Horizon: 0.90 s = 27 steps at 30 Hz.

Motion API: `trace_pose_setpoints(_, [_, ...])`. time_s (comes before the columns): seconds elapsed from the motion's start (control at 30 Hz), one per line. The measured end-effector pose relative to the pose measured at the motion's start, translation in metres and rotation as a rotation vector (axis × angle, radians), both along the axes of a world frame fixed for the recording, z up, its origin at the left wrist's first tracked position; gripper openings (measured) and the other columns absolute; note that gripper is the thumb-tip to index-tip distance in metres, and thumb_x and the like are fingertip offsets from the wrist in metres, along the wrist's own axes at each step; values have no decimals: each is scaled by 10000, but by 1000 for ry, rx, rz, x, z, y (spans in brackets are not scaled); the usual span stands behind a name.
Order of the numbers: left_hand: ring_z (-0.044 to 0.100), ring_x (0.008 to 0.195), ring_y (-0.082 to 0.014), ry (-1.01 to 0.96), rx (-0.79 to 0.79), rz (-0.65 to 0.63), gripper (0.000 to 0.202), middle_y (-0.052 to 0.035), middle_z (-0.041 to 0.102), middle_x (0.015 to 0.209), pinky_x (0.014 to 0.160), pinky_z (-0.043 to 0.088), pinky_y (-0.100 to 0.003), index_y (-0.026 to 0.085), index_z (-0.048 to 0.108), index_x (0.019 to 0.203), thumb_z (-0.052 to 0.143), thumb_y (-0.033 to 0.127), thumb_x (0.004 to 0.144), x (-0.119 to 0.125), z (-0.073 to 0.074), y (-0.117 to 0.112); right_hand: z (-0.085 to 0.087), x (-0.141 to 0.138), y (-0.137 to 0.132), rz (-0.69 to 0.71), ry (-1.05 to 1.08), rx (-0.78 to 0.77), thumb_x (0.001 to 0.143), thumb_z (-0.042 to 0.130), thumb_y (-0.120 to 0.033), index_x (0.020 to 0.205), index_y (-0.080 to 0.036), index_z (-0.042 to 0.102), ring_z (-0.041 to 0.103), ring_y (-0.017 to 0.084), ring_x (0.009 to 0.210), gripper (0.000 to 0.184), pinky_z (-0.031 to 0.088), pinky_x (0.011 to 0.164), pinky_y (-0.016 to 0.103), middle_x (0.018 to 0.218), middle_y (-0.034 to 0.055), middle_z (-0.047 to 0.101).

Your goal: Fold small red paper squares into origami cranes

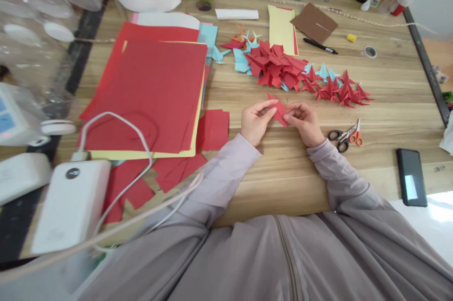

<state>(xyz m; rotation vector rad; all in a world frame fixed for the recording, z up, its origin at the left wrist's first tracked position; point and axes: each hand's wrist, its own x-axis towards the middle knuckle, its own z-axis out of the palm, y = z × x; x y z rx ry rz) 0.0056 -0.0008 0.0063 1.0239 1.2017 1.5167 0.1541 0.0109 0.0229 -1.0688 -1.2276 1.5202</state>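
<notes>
Between my two hands is a small folded piece of red paper, pointed at its upper and lower ends. My left hand pinches its left side between thumb and fingers. On the other side, my right hand grips the lower right edge with thumb and fingertips. Just beyond the hands lies a heap of folded red paper pieces, with light blue ones among them. To its right, spiky red paper cranes lie bunched together.
Left of me are large red paper sheets and cut red squares. A white power bank with cables sits nearer. Scissors lie right of my right hand, a phone farther right. Beyond are a black pen and brown card.
</notes>
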Motion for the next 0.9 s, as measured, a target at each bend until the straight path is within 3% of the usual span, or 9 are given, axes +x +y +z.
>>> trace_pose_setpoints(0.37, [658,853,-167,-77,3,57,310,-53,707,973,810,526,-317,192,725,939,757,216,631,-1,2,0,-2,1,-1,-14,9,52,660,773,-405,833,-221,651,544,98,555,280,469,572,245,616,-45,613])
trace_pose_setpoints(0.53, [669,934,-201,-89,21,-9,410,-68,700,1043,863,523,-346,191,699,1006,769,189,602,-1,-1,1,-2,0,-3,32,-26,164,724,724,-421,991,-256,682,524,101,568,317,461,579,251,644,-40,608])
trace_pose_setpoints(0.73, [673,941,-211,-117,12,-135,532,-78,711,1044,865,528,-359,169,660,1098,771,178,578,-1,0,0,-6,1,-1,43,-80,254,778,656,-452,920,-231,727,518,90,583,272,471,574,256,779,-3,633])
trace_pose_setpoints(0.9, [666,891,-197,-78,-27,-164,452,-66,724,978,843,522,-349,163,701,1025,771,184,580,-1,2,-2,-9,1,-1,36,-56,242,767,675,-382,926,-236,721,559,109,635,221,491,590,259,809,4,647])
